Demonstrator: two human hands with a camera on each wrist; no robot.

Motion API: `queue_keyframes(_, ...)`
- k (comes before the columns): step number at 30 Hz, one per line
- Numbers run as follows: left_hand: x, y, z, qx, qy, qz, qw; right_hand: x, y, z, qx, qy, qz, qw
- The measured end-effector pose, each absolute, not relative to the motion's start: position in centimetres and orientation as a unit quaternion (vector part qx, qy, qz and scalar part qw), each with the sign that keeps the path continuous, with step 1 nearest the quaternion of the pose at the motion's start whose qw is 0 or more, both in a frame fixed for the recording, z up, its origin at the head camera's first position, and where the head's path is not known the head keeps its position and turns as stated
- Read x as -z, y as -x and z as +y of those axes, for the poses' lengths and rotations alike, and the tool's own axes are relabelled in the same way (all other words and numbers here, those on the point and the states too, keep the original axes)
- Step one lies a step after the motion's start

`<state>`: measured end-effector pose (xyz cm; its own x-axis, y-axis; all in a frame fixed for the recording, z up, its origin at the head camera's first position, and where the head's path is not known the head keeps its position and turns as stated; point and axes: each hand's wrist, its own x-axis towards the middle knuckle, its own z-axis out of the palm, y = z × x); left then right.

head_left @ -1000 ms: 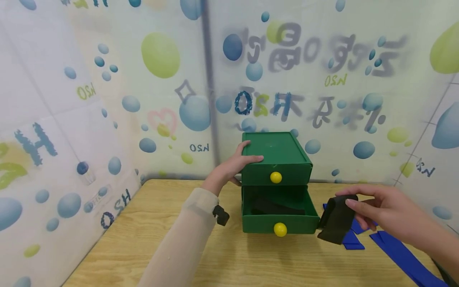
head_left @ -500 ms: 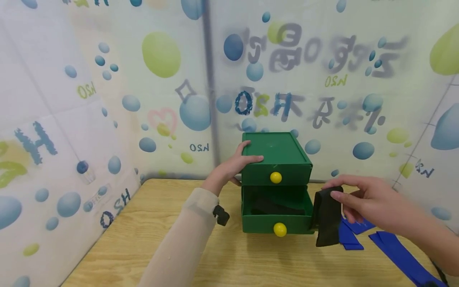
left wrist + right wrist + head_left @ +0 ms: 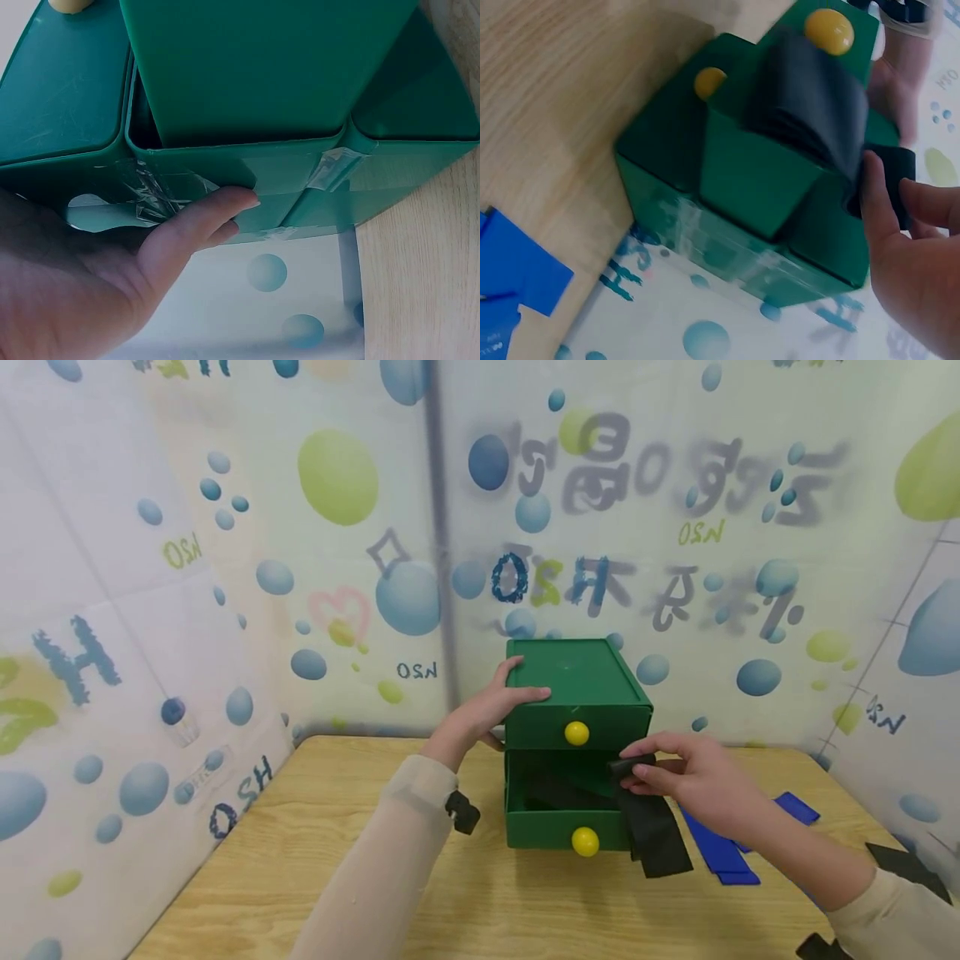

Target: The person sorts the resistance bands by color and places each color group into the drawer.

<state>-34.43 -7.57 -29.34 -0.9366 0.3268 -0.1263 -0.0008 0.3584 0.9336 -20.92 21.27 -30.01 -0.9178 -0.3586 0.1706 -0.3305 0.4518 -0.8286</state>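
A green cabinet (image 3: 577, 672) with yellow knobs stands at the back of the table. Its middle drawer (image 3: 542, 829) is pulled out, and a dark strip (image 3: 562, 793) lies inside. My left hand (image 3: 483, 708) rests on the cabinet's top left edge, thumb on the lid; in the left wrist view, fingers lie along the green side wall. Between thumb and fingers, my right hand (image 3: 697, 777) pinches one end of a folded black strip (image 3: 657, 839). The strip drapes over the drawer's right wall, hanging down outside, as the right wrist view (image 3: 802, 97) shows too.
Blue strips (image 3: 720, 852) lie on the wooden table (image 3: 315, 835) right of the cabinet, partly behind my right forearm. Another black piece (image 3: 907, 868) is at the right edge. A printed curtain (image 3: 337, 610) hangs close behind the cabinet.
My right hand has moved left with the black strip, from beside the drawer to its right wall. The left hand and cabinet have stayed put.
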Motion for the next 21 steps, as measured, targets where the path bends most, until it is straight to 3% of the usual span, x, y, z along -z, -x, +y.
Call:
queue_keyframes(9, 29.6, 34.6, -7.6, -0.562, -0.098, 0.808, 0.149, 30.9, 22.9, 20.3, 0.438, 0.158, 0.884, 0.047)
queue_keyframes(21, 29.5, 34.6, -7.5, -0.560, -0.098, 0.809, 0.148, 31.7, 24.1, 19.5, 0.427, 0.133, 0.893, 0.051)
